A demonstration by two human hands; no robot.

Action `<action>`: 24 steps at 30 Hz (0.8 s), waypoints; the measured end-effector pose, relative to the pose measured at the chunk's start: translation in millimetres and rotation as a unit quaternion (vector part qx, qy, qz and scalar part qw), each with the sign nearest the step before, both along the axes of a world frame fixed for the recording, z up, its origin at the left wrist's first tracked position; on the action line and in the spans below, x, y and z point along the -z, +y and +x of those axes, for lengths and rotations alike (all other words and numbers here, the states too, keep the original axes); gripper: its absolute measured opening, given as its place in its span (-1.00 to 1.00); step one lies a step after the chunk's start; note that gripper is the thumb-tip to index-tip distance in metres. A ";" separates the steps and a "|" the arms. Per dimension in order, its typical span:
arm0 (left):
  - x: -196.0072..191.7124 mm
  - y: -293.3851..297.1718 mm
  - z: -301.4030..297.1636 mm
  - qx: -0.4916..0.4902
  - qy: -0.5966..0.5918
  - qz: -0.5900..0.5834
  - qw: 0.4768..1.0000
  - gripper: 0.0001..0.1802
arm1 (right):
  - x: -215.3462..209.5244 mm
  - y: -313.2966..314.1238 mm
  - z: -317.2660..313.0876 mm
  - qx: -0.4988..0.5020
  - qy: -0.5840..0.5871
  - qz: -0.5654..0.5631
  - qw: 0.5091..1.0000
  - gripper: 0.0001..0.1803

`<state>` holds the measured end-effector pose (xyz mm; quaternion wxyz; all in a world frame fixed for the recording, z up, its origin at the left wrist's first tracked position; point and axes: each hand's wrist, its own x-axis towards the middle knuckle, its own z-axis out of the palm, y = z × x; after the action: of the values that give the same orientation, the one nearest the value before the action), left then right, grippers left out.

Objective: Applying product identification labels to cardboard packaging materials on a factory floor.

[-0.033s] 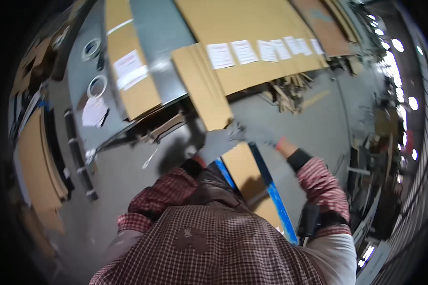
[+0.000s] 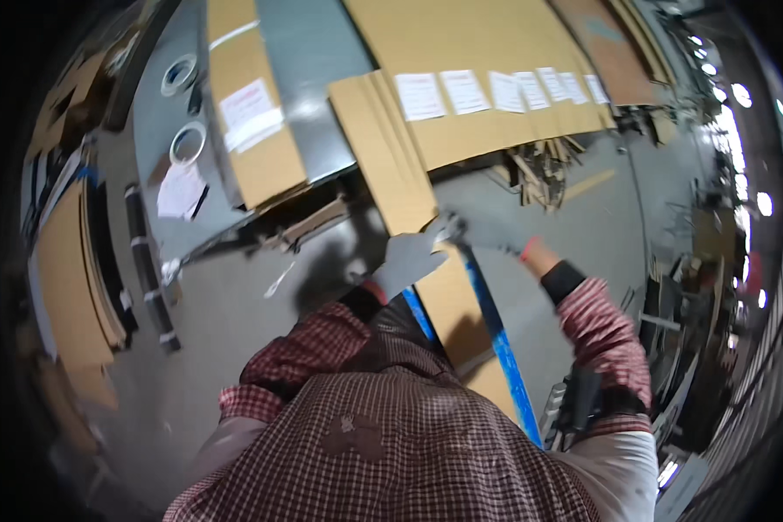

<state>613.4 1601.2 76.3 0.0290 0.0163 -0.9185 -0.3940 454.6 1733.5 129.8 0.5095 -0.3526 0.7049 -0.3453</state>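
Grey-gloved hands gripped a long cardboard strip [image 2: 400,174]: the left hand [image 2: 406,258] closed on its near edge, the right hand [image 2: 487,233] on its far edge. The strip hung off the worktop [image 2: 304,87] above blue rails [image 2: 496,339]. Tape rolls [image 2: 187,142] lay left; grey floor [image 2: 235,331] spread below.

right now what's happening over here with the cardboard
A person in a checked shirt leans over a long strip of flat cardboard. Both gloved hands, the left hand and the right hand, are on its near end, where it lies across a blue frame. The far end rests on a metal table with more cardboard sheets bearing white labels and tape rolls.
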 end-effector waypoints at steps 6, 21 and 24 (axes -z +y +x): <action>-8.2 19.7 -17.2 0.042 -0.075 -0.138 0.987 -0.30 | 88.5 9.0 -63.5 -0.333 0.383 0.223 0.832 -0.73; -15.1 36.2 67.8 -0.207 -0.223 0.260 0.916 -0.14 | 2.7 15.0 6.8 -0.100 0.476 0.127 0.864 -0.85; -2.9 17.3 46.8 -0.198 -0.243 0.255 0.915 -0.16 | 56.3 11.2 0.5 -0.373 0.457 0.265 0.763 -0.75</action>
<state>660.1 1618.5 79.3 -0.1231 0.2996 -0.7434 -0.5851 455.1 1744.7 73.6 0.2884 -0.5543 0.7309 0.2745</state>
